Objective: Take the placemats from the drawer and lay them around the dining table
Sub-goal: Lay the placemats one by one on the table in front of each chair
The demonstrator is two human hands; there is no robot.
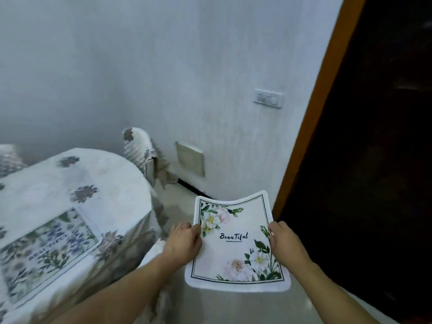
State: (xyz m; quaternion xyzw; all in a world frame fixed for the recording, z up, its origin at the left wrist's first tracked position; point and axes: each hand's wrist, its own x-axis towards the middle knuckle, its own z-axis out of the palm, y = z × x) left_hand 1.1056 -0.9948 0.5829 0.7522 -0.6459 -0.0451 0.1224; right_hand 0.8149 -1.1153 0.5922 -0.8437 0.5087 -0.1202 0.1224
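Left hand (184, 240) and right hand (284, 242) each grip a side edge of a white floral placemat (236, 244) printed "Beautiful", held above the floor beside the dining table (77, 183), where a blue-flowered placemat (46, 251) already lies.

The held placemat (236, 244) is white with pink and white flowers, green leaves and a dark line border. The tabletop (112, 178) cloth is white with grey-purple flowers; its laid placemat (46, 251) shows blue blooms.

Both bare forearms reach up from the bottom of the frame.
The left hand (184, 242) and right hand (284, 242) are each curled shut, pinching, lower centre.
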